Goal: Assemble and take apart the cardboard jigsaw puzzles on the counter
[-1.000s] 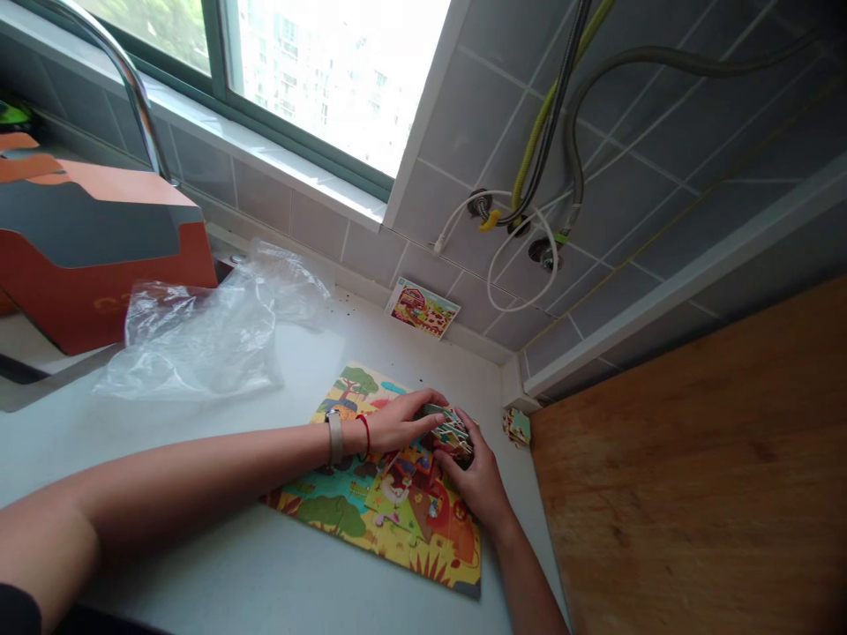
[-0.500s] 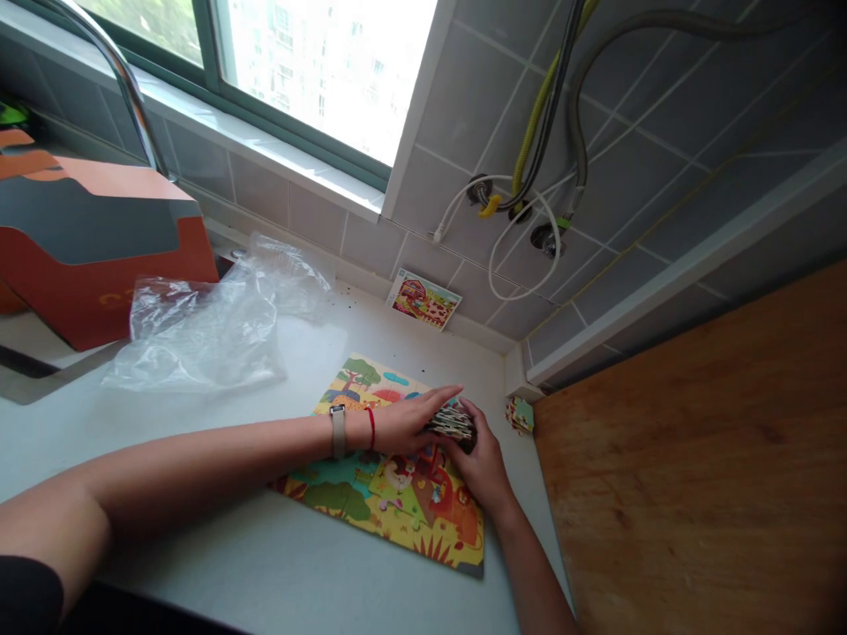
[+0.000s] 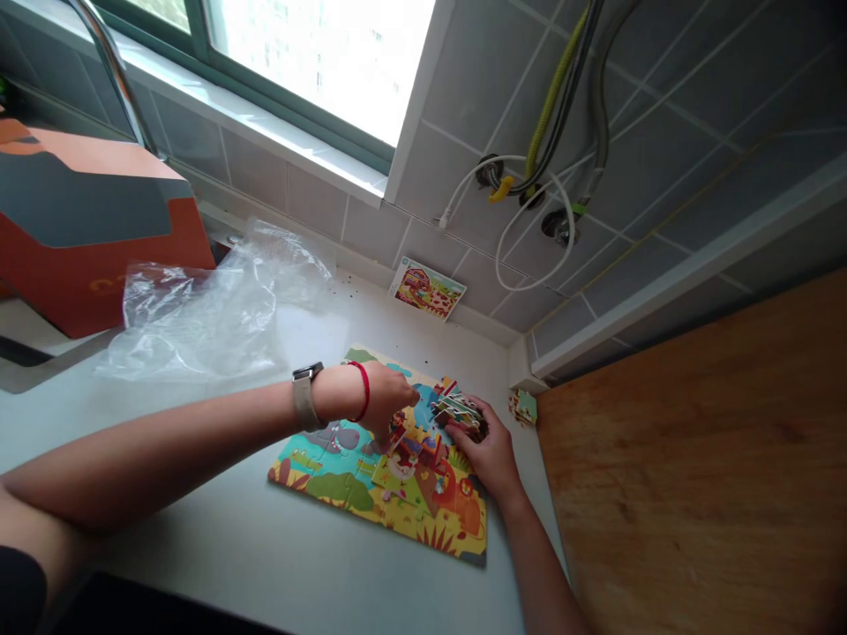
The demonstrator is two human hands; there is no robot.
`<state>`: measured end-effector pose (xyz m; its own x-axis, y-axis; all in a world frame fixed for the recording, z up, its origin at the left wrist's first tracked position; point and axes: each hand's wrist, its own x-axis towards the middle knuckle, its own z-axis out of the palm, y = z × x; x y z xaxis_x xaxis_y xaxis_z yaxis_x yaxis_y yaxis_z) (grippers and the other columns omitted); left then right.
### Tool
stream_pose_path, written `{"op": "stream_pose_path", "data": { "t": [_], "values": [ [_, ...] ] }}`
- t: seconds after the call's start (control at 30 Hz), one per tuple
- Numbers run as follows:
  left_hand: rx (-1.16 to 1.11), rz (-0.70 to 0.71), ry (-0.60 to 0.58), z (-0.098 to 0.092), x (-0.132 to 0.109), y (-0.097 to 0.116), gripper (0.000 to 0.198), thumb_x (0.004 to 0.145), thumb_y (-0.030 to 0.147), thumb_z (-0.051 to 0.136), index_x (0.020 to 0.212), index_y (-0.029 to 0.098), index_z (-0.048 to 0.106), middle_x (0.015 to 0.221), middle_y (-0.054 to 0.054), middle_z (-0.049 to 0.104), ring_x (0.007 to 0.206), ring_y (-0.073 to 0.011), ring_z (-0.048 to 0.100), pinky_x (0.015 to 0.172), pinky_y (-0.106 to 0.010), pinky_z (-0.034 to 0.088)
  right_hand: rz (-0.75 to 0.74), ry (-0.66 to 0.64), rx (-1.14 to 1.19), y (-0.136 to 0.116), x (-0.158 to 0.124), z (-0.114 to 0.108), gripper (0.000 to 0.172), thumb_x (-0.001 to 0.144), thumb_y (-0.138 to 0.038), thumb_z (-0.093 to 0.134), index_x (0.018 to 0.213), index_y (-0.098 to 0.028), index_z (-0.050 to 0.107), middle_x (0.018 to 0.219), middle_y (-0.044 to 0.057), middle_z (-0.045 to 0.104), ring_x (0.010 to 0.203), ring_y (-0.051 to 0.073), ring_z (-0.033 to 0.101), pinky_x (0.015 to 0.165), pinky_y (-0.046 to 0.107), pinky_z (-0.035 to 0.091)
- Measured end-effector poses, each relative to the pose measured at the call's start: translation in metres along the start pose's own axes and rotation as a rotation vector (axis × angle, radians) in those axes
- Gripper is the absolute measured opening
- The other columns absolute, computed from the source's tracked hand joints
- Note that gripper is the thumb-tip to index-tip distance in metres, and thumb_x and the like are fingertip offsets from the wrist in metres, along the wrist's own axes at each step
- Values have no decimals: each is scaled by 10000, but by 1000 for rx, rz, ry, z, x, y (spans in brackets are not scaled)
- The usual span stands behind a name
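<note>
White counter (image 3: pixel 198 547) below me: my right hand (image 3: pixel 488 454) grips a stack of puzzle pieces (image 3: pixel 460 413) over the jigsaw (image 3: pixel 331 467), and my left hand (image 3: pixel 387 401) curls above it, holding I cannot tell what.

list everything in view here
farm-scene cardboard jigsaw puzzle: 1, multicoloured, flat on counter
stack of loose puzzle pieces: 1, multicoloured, in right hand
small pile of puzzle pieces: 1, green and red, by wall corner
picture card: 1, red and yellow, against tiles
clear plastic bag: 1, crumpled, on counter
cardboard box: 1, orange and grey, far left
chrome faucet: 1, silver, by window
flexible hoses: several, yellow, black, grey, on wall
white cable: 1, looped, on wall
wooden board: 1, brown, far right
white counter: 1, under puzzle
grey tiled wall: 1, behind counter
left hand: 1, over puzzle, beige watch strap, red wrist string
right hand: 1, gripping the stack
</note>
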<state>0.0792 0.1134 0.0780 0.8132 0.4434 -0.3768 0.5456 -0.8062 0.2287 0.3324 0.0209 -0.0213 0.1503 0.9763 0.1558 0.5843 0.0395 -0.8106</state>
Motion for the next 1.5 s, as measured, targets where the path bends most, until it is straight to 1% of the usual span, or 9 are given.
{"op": "stream_pose_path", "data": {
  "t": [0.13, 0.37, 0.67, 0.9, 0.97, 1.07, 1.23, 1.37, 1.5],
  "values": [
    [27, 66, -9, 14, 8, 15, 730, 590, 506, 931, 1208, 207, 683, 1194, -148, 700, 1014, -310, 685, 837, -365, 556, -6, -5, 5, 2, 0, -1, 587, 759, -394, 811, 1291, -215, 638, 1244, 121, 726, 1105, 310, 707, 996, 465, 552],
    [4, 105, 99, 38, 21, 24, 745, 508, 475, 980, 1114, 157, 684, 1124, -172, 694, 986, -324, 677, 866, -396, 560, -25, -12, 43, 2, 0, 1, 593, 762, -398, 810, 1301, -220, 641, 1238, 123, 735, 1087, 307, 721, 957, 453, 578],
    [-63, 144, 109, 39, 21, 24, 596, 529, 459, 971, 981, 186, 694, 1033, -133, 722, 932, -307, 697, 802, -366, 559, -12, -41, 47, 2, 0, 0, 586, 786, -384, 790, 1318, -219, 610, 1280, 124, 714, 1139, 304, 699, 986, 461, 565],
    [-46, 140, 119, 43, 19, 27, 708, 533, 342, 980, 1129, 178, 633, 1092, -142, 711, 947, -302, 705, 795, -343, 558, -4, -39, 69, -3, 0, 0, 591, 769, -375, 804, 1311, -225, 620, 1260, 106, 722, 1119, 293, 704, 979, 437, 562],
    [-43, 136, 109, 42, 18, 26, 622, 611, 294, 933, 1146, 187, 634, 1031, -127, 728, 898, -293, 713, 743, -335, 553, -12, -37, 64, -4, 0, 0, 578, 773, -367, 801, 1305, -224, 624, 1251, 104, 724, 1115, 288, 704, 974, 428, 560],
    [-73, 140, 106, 34, 13, 24, 316, 792, 190, 748, 1099, 221, 681, 918, -88, 751, 805, -257, 715, 643, -303, 514, -34, -32, 50, -4, 0, 0, 558, 772, -345, 805, 1289, -226, 634, 1250, 99, 723, 1116, 280, 699, 989, 425, 543],
    [-226, 179, 35, 15, 9, 18, 200, 809, 172, 722, 993, 251, 726, 864, -6, 765, 767, -180, 688, 631, -255, 466, -63, -18, 25, 0, 0, 1, 554, 775, -335, 807, 1296, -243, 640, 1254, 88, 716, 1118, 273, 689, 989, 417, 534],
    [-287, 169, -96, 19, 13, 16, 292, 783, 262, 799, 1061, 253, 709, 896, 9, 759, 763, -161, 675, 625, -239, 452, -82, -9, -8, -1, 1, 0, 533, 779, -315, 805, 1286, -259, 653, 1235, 75, 719, 1100, 267, 689, 990, 414, 526],
    [-116, 134, -74, 31, 12, 22, 531, 690, 436, 875, 1144, 247, 674, 998, -36, 710, 841, -214, 673, 672, -283, 474, -116, 29, -24, -3, 0, 0, 534, 764, -294, 814, 1278, -271, 668, 1213, 64, 727, 1100, 269, 685, 985, 412, 524]
  ]
}}
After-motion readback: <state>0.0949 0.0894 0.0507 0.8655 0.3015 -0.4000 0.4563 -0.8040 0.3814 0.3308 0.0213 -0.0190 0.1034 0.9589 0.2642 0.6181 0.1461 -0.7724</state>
